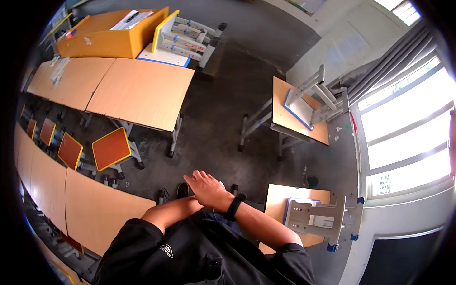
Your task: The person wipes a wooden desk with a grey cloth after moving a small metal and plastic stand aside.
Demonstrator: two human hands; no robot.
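Note:
Both forearms meet in front of my body at the lower middle of the head view. My right hand (205, 185), on the arm with a black wristband (235, 207), lies over my other wrist, its fingers partly spread and pointing up and left. My left hand is mostly hidden beneath it; only the wrist (194, 203) shows, so what its fingers do cannot be seen. Which arm is which is hard to tell where they cross. Below them is a black short-sleeved shirt (199, 249), and a dark shoe (183, 190) stands on the floor just left of the hands.
Wooden-topped desks (142, 92) form a row at upper left, another row (103, 199) at lower left. Stools (112, 149) stand between them. On the right, two desks (281, 96) carry upturned stools (299, 108) beside a window (406, 131). A wooden lectern box (96, 44) sits at top left.

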